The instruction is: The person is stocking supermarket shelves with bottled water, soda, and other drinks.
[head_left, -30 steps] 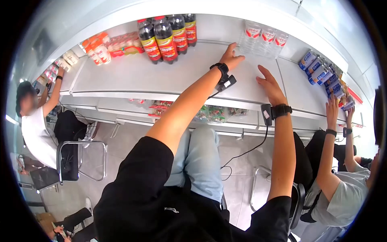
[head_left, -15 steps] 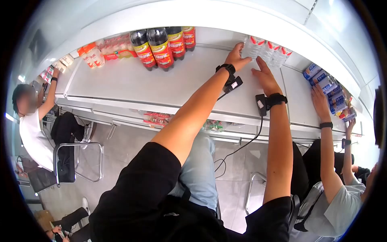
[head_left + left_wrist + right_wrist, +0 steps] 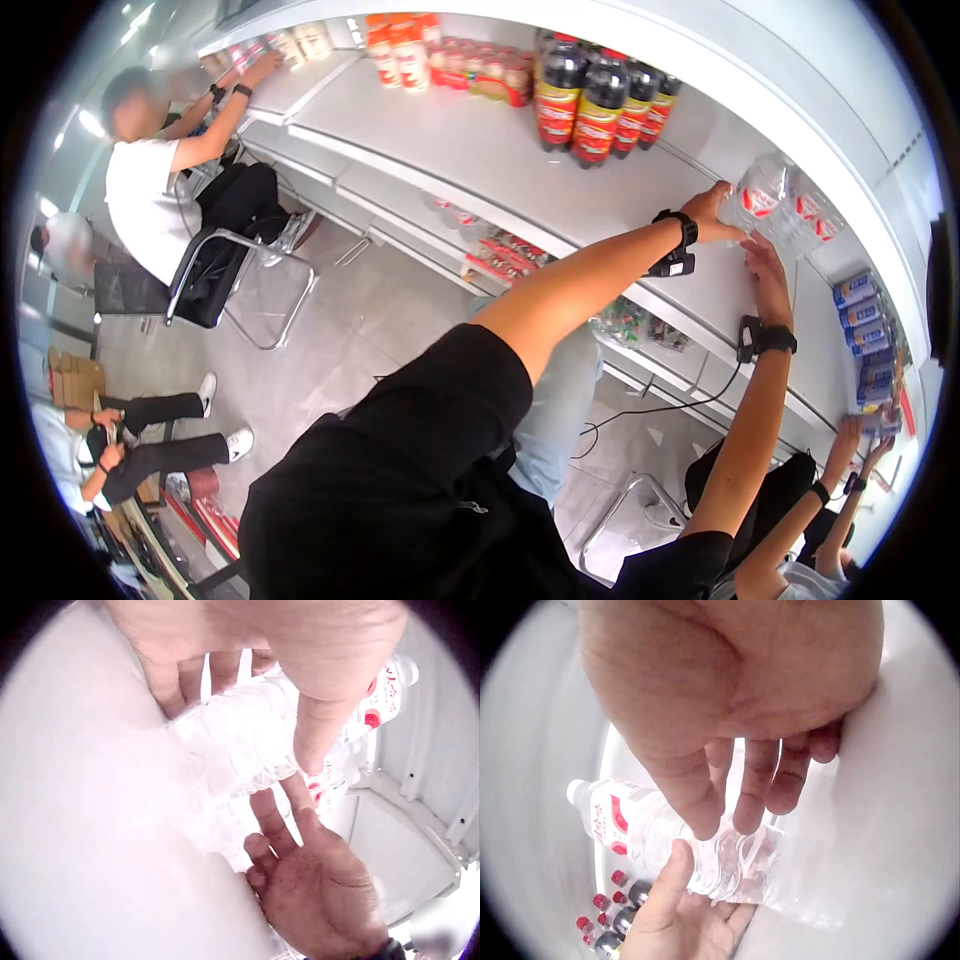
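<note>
A clear plastic water bottle [image 3: 757, 197] with a red and white label stands at the front of a small group of like bottles [image 3: 806, 212] on the upper shelf. My left hand [image 3: 712, 214] holds it low down, thumb on one side and fingers on the other, as the left wrist view shows around the clear bottle [image 3: 240, 739]. On the opposite side is my right hand [image 3: 768, 280], its fingers extended to the lower part of the bottle [image 3: 649, 821] in the right wrist view. Part of the bottle's base is washed out by glare.
Large dark soda bottles [image 3: 600, 110] stand further left on the white shelf [image 3: 480, 150], beside a red multipack [image 3: 480, 72] and orange-capped bottles [image 3: 405, 55]. Blue cans [image 3: 865, 325] are at the right. Bagged goods [image 3: 505, 255] lie one shelf below. People work at both sides.
Both hands have reached in to the water bottle, and the left now holds it. The head view has swung, so the shelf appears tilted and its goods shifted right.
</note>
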Demonstrator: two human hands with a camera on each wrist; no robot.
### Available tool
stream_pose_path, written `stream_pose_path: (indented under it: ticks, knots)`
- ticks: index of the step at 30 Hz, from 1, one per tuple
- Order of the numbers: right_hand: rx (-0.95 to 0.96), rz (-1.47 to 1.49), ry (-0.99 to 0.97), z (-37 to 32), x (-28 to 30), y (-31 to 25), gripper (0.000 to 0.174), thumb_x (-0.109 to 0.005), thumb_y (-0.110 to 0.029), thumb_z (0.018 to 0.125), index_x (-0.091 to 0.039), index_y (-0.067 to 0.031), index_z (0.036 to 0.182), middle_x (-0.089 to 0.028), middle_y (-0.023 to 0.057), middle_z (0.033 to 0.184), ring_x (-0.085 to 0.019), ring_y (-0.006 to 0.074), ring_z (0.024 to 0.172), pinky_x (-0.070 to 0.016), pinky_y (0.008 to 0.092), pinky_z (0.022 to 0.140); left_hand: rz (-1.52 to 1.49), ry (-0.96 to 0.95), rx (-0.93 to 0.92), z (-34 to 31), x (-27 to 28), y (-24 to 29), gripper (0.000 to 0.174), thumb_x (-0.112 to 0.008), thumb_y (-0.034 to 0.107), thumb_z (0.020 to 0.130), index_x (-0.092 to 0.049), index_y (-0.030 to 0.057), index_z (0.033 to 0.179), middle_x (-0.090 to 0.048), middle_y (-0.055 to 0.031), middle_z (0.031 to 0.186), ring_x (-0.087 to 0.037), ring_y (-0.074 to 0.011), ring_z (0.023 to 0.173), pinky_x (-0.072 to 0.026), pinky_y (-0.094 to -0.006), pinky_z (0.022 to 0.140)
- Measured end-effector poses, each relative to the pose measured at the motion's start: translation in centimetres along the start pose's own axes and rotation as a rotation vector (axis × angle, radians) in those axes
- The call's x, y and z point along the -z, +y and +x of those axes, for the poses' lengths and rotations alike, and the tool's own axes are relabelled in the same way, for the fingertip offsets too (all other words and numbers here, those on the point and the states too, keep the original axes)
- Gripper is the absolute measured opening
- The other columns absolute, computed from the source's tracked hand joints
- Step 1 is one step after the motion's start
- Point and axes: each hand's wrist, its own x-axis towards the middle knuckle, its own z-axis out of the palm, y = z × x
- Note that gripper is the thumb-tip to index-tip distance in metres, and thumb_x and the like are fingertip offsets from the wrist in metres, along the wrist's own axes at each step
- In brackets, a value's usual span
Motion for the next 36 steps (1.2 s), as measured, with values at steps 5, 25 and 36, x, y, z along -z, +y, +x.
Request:
stream_pose_path:
  ticks: [5, 25, 36]
  knots:
    - [0.039, -0.008, -0.165, -3.0, -4.0, -1.4, 0.032, -0.061, -0.018, 0.093, -0.058, -0.0053, 0.123, -0.062, 0.0024, 0.112, -0.055, 0.0113, 0.097, -0.0411, 0.0272, 0.091, 0.078, 0.040, -0.131, -9.5, 5.5, 4.6, 0.086, -0.088, 0.044, 0.066, -0.046, 0.0029, 0.128, -0.061, -0.0130, 0.099, -0.063, -0.0270, 0.089, -0.0507, -0.0375, 0.081]
    - [0.256, -0.047, -0.813, -17.5, -37.2, -8.7, 0.080, -0.085, -0.007, 0.067, -0.050, -0.0057, 0.139, -0.057, 0.0103, 0.133, -0.053, 0.0248, 0.124, -0.0389, 0.0353, 0.107, 0.358, 0.115, 0.242, -50.1, 26.4, 8.4, 0.066, -0.086, 0.034, 0.070, -0.059, 0.0102, 0.125, -0.065, -0.0109, 0.120, -0.064, -0.0327, 0.109, -0.0510, -0.0409, 0.092]
    - [0.336, -0.101, -0.567, -12.5, -51.1, -7.2, 0.068, -0.084, -0.016, 0.076, -0.051, -0.0047, 0.135, -0.065, 0.0100, 0.119, -0.063, 0.0160, 0.092, -0.0509, 0.0288, 0.073, 0.431, 0.318, 0.234, -52.5, 34.4, 0.6, 0.078, -0.082, 0.026, 0.075, -0.045, 0.0067, 0.140, -0.056, -0.0152, 0.133, -0.058, -0.0343, 0.120, -0.0485, -0.0403, 0.098]
